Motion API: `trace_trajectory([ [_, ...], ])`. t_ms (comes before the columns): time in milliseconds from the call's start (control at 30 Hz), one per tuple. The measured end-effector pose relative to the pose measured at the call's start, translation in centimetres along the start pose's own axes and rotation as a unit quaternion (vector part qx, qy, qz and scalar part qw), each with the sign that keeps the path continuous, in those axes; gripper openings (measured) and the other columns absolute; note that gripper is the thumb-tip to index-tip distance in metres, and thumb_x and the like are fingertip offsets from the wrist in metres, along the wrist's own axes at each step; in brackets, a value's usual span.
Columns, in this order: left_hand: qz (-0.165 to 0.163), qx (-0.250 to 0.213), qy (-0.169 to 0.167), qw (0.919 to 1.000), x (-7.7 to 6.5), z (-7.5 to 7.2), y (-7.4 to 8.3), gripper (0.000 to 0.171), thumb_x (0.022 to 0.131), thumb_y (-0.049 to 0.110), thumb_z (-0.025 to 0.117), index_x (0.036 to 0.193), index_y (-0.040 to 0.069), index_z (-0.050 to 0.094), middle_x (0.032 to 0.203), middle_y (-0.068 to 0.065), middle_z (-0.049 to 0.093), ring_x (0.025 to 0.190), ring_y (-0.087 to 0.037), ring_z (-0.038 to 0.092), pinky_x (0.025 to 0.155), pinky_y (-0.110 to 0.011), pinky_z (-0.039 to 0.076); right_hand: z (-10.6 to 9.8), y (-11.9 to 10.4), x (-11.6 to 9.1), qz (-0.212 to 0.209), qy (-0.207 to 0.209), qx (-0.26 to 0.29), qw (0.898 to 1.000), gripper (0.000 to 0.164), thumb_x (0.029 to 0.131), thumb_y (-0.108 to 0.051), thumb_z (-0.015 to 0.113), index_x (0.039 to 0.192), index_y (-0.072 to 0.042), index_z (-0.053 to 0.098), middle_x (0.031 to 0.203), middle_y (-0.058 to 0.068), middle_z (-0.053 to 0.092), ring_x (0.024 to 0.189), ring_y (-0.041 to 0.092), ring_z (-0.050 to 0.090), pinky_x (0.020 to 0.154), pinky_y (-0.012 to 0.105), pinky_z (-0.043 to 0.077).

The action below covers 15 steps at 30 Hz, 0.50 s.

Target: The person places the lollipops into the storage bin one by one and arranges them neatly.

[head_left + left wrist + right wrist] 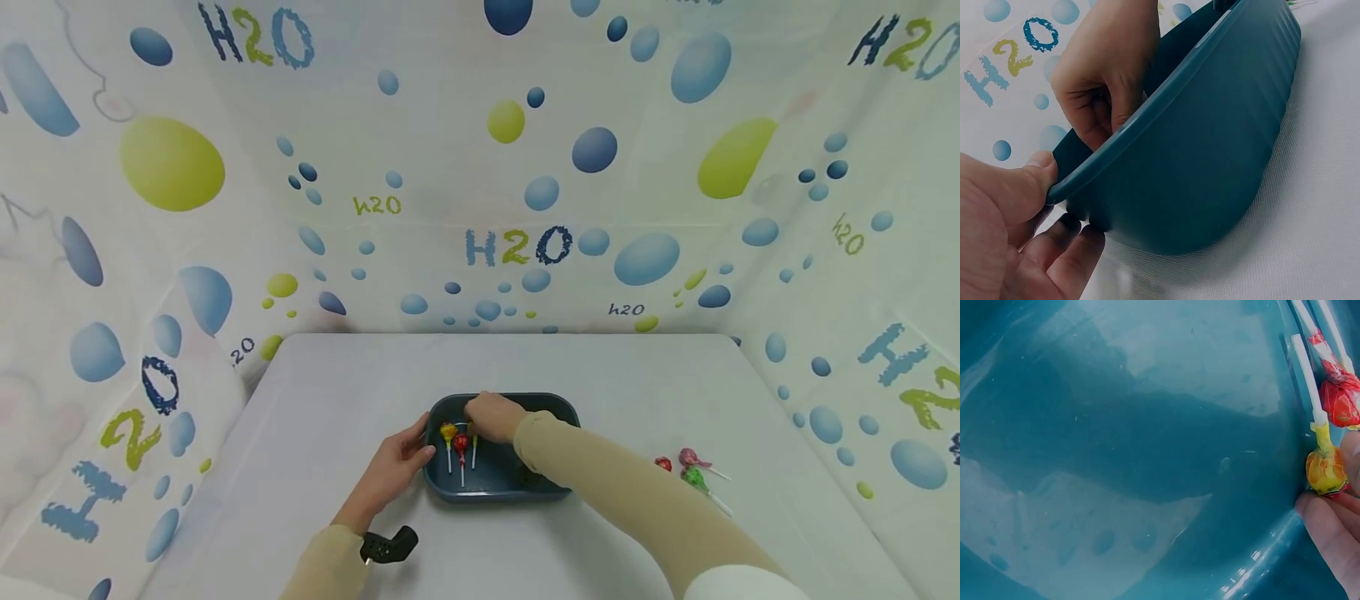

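Note:
A dark teal plastic basin [502, 497] stands on the white table. My left hand [393, 467] grips its left rim, thumb over the edge and fingers against the outer wall, as the left wrist view shows. Inside the basin, my right hand [495, 417] pinches the head of a yellow lollipop [1324, 469] with a white stick. Beside it lie a red lollipop [461, 443] and another yellow lollipop [447, 432], sticks toward the near side. In the head view the right hand hides most of the held lollipop's head.
To the right of the basin, on the table [630, 383], lie a red lollipop [663, 463], a pink lollipop [687, 457] and a green lollipop [694, 477]. A printed curtain [420, 150] with dots and H2O lettering encloses the table's back and sides.

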<state>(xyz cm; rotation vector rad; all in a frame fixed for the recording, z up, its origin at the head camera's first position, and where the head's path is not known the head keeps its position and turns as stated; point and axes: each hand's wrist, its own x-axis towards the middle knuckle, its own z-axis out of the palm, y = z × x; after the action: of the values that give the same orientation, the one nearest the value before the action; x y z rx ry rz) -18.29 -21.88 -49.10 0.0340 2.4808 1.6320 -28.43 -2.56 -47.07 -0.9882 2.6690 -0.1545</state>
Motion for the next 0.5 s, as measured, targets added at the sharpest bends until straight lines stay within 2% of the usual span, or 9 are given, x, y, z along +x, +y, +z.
trace_trajectory([
  [500, -0.001, 0.002, 0.003, 1.0000, -0.03, 0.12, 0.08, 0.062, 0.102, 0.005, 0.060, 0.158, 0.005, 0.034, 0.164, -0.016, 0.036, 0.146, -0.037, 0.045, 0.114, -0.044, 0.041, -0.02, -0.12, -0.03, 0.003, -0.005, 0.019, 1.000, 0.015, 0.096, -0.017, 0.072, 0.109, -0.010, 0.078, 0.098, 0.001, 0.077, 0.075, 0.008, 0.065, 0.083, 0.025, 0.063],
])
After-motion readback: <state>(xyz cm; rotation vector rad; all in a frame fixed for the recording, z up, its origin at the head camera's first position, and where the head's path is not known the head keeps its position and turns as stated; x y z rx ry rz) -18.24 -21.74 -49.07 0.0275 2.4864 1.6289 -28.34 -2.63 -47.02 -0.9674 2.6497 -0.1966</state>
